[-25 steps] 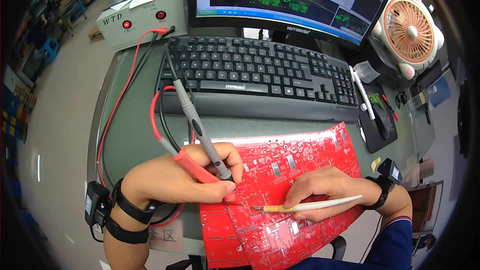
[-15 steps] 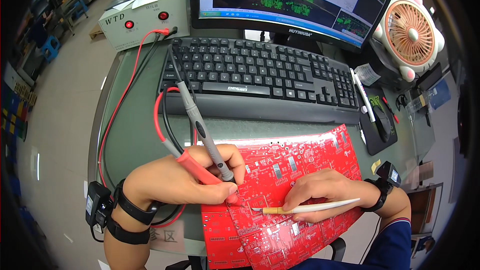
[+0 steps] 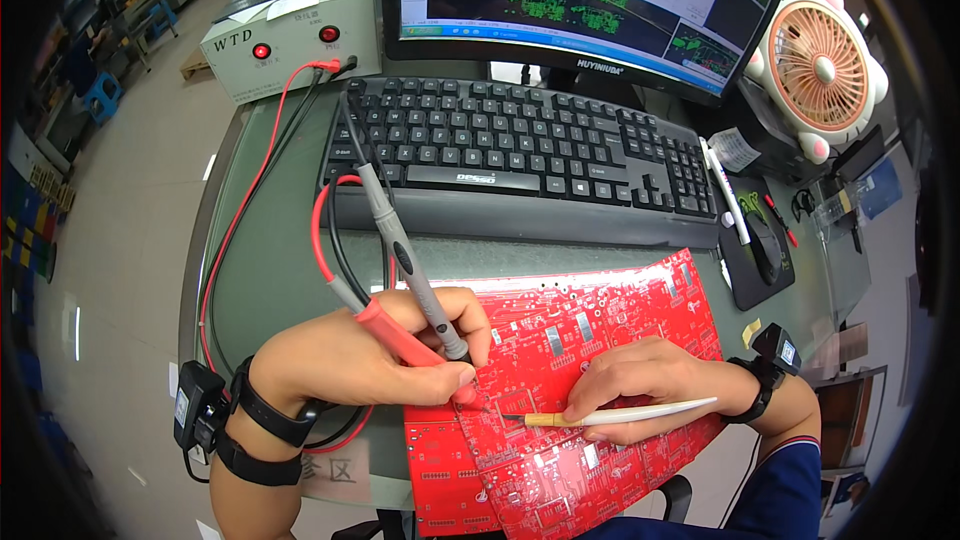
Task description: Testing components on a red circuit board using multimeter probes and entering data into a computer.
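Left hand (image 3: 375,355) curled closed round red probe (image 3: 398,333) and gray probe (image 3: 408,258), both angled down at stacked red circuit boards (image 3: 535,360) overhanging counter's (image 3: 265,290) near edge. Right hand (image 3: 640,380) pinches pale-handled blade (image 3: 665,409); tip contact unclear.

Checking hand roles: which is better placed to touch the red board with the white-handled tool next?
Probably the right hand: it grips the white-handled tool, tip over the red board; the left hand holds two probes.
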Demonstrator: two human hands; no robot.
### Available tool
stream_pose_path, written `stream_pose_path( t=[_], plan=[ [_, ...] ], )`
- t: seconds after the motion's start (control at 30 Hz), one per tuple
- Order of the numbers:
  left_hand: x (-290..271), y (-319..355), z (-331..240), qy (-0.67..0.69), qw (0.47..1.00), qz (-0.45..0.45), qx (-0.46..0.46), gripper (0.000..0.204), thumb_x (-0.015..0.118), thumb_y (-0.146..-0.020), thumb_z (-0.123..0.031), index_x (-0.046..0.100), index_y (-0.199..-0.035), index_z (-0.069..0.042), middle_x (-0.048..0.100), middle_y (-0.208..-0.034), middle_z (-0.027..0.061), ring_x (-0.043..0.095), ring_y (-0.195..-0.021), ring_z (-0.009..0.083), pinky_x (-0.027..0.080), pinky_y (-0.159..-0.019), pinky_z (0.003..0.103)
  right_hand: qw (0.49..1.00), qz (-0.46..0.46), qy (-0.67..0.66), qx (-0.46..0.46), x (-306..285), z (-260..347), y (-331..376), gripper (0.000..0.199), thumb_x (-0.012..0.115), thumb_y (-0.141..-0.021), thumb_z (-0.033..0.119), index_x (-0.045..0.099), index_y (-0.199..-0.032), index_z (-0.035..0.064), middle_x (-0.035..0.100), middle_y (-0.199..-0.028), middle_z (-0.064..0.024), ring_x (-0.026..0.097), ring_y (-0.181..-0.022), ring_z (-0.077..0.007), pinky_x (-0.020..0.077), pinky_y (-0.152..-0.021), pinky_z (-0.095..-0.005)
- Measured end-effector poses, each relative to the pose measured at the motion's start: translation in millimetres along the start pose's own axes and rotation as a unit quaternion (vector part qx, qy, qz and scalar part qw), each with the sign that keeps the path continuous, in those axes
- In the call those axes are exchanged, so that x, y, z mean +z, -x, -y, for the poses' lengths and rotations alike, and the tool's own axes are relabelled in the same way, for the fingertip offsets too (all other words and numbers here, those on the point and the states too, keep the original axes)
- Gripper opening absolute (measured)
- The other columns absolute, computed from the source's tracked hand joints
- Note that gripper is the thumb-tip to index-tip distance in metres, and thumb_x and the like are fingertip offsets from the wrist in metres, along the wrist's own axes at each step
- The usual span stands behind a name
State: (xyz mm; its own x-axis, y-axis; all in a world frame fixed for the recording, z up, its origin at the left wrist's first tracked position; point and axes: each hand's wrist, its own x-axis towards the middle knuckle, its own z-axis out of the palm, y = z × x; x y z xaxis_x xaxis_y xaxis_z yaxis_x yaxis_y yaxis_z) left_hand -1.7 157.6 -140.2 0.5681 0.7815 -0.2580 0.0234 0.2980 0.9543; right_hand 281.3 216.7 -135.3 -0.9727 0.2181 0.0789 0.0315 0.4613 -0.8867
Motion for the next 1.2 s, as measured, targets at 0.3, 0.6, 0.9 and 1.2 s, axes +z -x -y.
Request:
stream_pose_path(
  t=[0.3, 0.6, 0.9, 1.2],
  plan=[
    [3, 1, -3, 0.002, 1.0, -0.007, -0.011, 0.018, 0.061, -0.081, -0.013, 0.053, -0.093, -0.002, 0.061, -0.084, 0.0036, 0.061, -0.082, 0.0093, 0.048, -0.073, 0.024, 1.0, -0.003, -0.023, 0.002, -2, 2, 2, 0.021, 0.068, -0.083, 0.007, 0.063, -0.102, 0.0025, 0.065, -0.094, -0.0096, 0.065, -0.086, -0.023, 0.0526, -0.072, -0.0319],
    [2, 1, 1, 0.021, 1.0, -0.004, -0.014, 0.013, 0.06, -0.084, -0.006, 0.054, -0.094, 0.001, 0.057, -0.092, 0.0055, 0.065, -0.087, 0.0135, 0.052, -0.076, 0.026, 0.987, -0.158, -0.026, 0.015, -38, 2, 31, 0.02, 0.074, -0.076, 0.006, 0.063, -0.091, 0.0026, 0.066, -0.085, -0.0105, 0.063, -0.075, -0.0192, 0.0498, -0.069, -0.0304],
    [3, 2, -5, -0.01, 1.0, -0.006, -0.012, 0.015, 0.059, -0.087, -0.012, 0.053, -0.096, -0.002, 0.059, -0.089, 0.0034, 0.062, -0.083, 0.0086, 0.051, -0.071, 0.023, 0.898, -0.436, -0.02, 0.055, -85, -62, 88, 0.019, 0.061, -0.087, 0.01, 0.054, -0.103, 0.0, 0.062, -0.089, -0.0092, 0.058, -0.077, -0.011, 0.0471, -0.069, -0.0224],
    [0, 7, -3, 0.009, 0.998, -0.057, -0.002, 0.017, 0.06, -0.089, -0.016, 0.055, -0.091, -0.001, 0.059, -0.08, 0.0054, 0.06, -0.068, 0.0083, 0.049, -0.058, 0.022, 0.89, -0.427, 0.158, 0.044, -87, -68, 80, 0.018, 0.065, -0.077, 0.001, 0.06, -0.095, 0.0018, 0.056, -0.09, -0.0056, 0.055, -0.082, -0.013, 0.0443, -0.073, -0.0247]
  ],
)
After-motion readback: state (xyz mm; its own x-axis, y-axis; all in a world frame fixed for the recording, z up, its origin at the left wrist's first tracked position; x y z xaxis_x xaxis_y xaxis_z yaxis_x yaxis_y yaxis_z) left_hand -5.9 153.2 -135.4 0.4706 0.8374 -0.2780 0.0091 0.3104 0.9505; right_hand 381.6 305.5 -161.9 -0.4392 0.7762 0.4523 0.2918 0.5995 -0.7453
